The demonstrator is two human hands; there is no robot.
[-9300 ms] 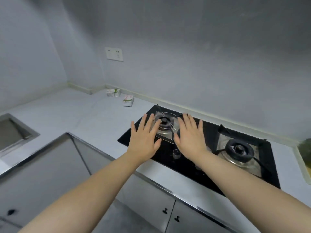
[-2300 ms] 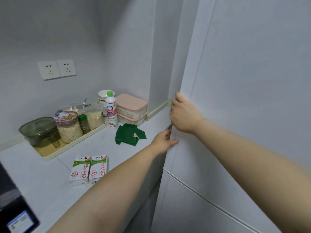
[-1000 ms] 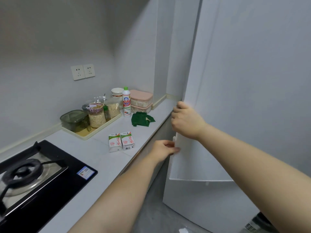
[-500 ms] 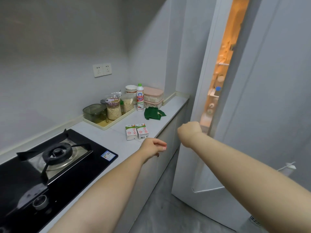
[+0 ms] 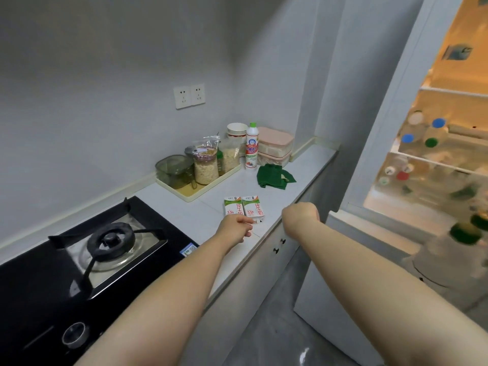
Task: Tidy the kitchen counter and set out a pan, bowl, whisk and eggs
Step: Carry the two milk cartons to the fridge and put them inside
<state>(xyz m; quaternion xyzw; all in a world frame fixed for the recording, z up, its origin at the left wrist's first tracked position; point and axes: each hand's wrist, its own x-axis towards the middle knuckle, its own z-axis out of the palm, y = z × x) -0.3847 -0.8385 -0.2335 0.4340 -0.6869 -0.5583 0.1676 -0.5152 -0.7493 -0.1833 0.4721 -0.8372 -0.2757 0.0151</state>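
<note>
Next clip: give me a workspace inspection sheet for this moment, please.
Surface: pale counter, gas hob set in it.
Job's things: white bowl by the wall; pan, whisk, eggs nothing seen.
Clutter: two milk cartons, green cloth, tray of jars, bottle, pink boxes.
Hands: left hand loosely curled, empty; right hand curled, hold unclear.
Cables: nothing seen.
Surroundings: fridge open, lit; wall sockets.

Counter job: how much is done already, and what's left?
Done: the fridge stands open. In hand: nothing plainly; the right hand is curled near its door, the left hand hovers by two milk cartons. Left: no pan, whisk or eggs show on the counter, and the cartons and green cloth lie untidied.
</note>
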